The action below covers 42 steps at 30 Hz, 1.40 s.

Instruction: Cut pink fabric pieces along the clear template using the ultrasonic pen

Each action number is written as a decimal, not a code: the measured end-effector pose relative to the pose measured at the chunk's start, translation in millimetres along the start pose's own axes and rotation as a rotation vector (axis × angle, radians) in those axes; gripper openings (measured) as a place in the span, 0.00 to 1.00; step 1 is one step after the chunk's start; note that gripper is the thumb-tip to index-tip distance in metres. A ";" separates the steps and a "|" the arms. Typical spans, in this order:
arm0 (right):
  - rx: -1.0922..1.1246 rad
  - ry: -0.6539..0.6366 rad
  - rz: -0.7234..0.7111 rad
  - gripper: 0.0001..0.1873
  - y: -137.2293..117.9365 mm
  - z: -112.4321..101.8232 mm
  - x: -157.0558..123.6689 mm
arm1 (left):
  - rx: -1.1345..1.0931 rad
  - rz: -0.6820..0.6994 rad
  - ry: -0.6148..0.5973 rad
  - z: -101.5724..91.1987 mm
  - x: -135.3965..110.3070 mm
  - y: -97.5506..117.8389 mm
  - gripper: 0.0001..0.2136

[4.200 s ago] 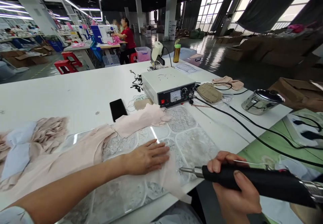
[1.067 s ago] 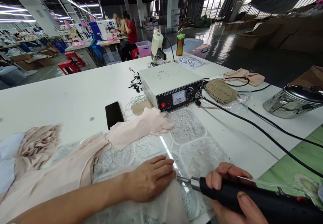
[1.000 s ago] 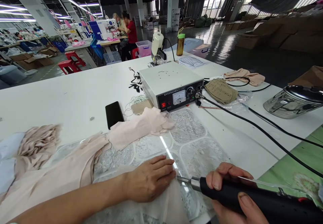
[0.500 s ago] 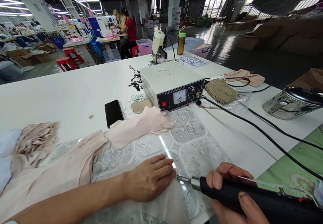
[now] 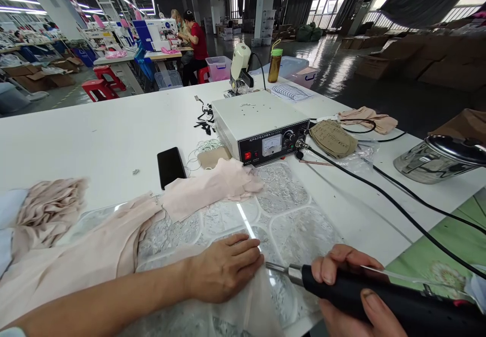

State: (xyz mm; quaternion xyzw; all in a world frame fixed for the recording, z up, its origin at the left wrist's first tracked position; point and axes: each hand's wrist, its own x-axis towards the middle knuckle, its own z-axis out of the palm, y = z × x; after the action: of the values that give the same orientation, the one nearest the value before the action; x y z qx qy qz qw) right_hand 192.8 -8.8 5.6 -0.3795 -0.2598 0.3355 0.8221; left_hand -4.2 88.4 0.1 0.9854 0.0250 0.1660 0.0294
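Observation:
My right hand (image 5: 351,289) is wrapped round the black handle of a handheld ultrasonic welder (image 5: 402,296). Its thin metal tip points left and ends right beside the fingertips of my left hand (image 5: 230,268). That left hand is closed palm down on a piece of sheer pale fabric (image 5: 261,304), fingers together and curled onto it; the thumb is hidden. Beneath the fabric lies a clear, grey-patterned table mat (image 5: 304,235). Pale pink fabric pieces (image 5: 212,187) lie beyond my left hand, and more layered pink fabric (image 5: 91,248) spreads at the left.
A white power box (image 5: 261,126) with a meter stands in the middle of the table, its black cable (image 5: 364,180) running right. Around it are a phone (image 5: 171,167), brown card patterns (image 5: 333,138), a steel pot (image 5: 429,162) and a bottle (image 5: 275,66). Two people sit at a far sewing machine.
The camera view has shifted very slightly. Both hands and the welder keep nearly the same place on the fabric.

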 end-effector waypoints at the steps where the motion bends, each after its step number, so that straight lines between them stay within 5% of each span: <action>1: -0.001 0.005 0.004 0.09 -0.1 -0.6 0.1 | 0.000 0.003 0.009 0.1 0.3 0.2 0.13; 42: -0.103 -0.105 -0.079 0.04 -4.3 0.8 8.4 | -0.040 -0.008 0.070 0.1 1.2 -0.1 0.12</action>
State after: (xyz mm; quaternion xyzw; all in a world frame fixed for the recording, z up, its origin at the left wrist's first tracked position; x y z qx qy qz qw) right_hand 199.2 -4.2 11.0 -0.3926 -0.3341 0.3084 0.7995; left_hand -3.1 88.5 0.4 0.9781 0.0269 0.2007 0.0488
